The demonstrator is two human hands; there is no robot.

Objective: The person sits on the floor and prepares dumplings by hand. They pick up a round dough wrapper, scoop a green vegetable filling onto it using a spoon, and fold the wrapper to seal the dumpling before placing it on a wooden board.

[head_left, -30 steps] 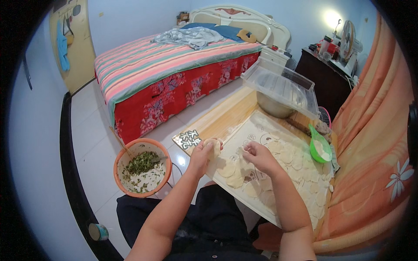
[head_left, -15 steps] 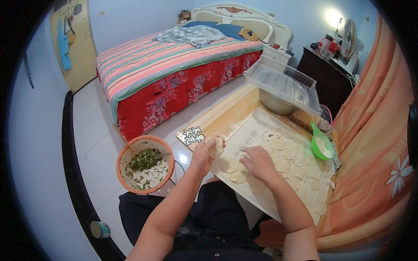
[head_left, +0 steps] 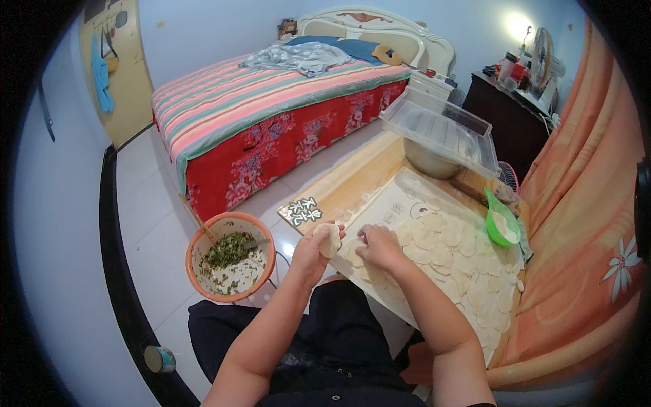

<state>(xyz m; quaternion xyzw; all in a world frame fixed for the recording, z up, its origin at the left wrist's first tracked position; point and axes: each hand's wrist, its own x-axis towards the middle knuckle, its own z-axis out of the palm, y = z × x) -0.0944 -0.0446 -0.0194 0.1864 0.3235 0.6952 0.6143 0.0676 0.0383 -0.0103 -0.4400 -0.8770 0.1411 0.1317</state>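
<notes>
My left hand (head_left: 313, 254) is closed on a round, pale dough wrapper (head_left: 330, 240), held up at the near-left edge of the board. Beside it, my right hand (head_left: 381, 247) has its fingers bent and pinches the edge of another dough wrapper (head_left: 354, 252) at the left end of the mat. Many more flat dough wrappers (head_left: 441, 256) overlap across the white mat (head_left: 399, 195), reaching to its right end. To the left stands an orange-rimmed bowl (head_left: 192, 266) with chopped green filling (head_left: 230, 249) and a utensil in it.
At the board's right side lies a green scoop (head_left: 494, 211) with flour. A clear plastic bin (head_left: 441, 122) rests over a metal basin (head_left: 428, 160) at the far end. An orange curtain (head_left: 569, 224) hangs close on the right. A can (head_left: 160, 359) stands at lower left; a bed (head_left: 237, 156) lies beyond.
My right hand has moved left and slightly nearer, from above the wrappers to the leftmost one, its fingers now at that wrapper's edge. My left hand still holds its wrapper, shifted slightly.
</notes>
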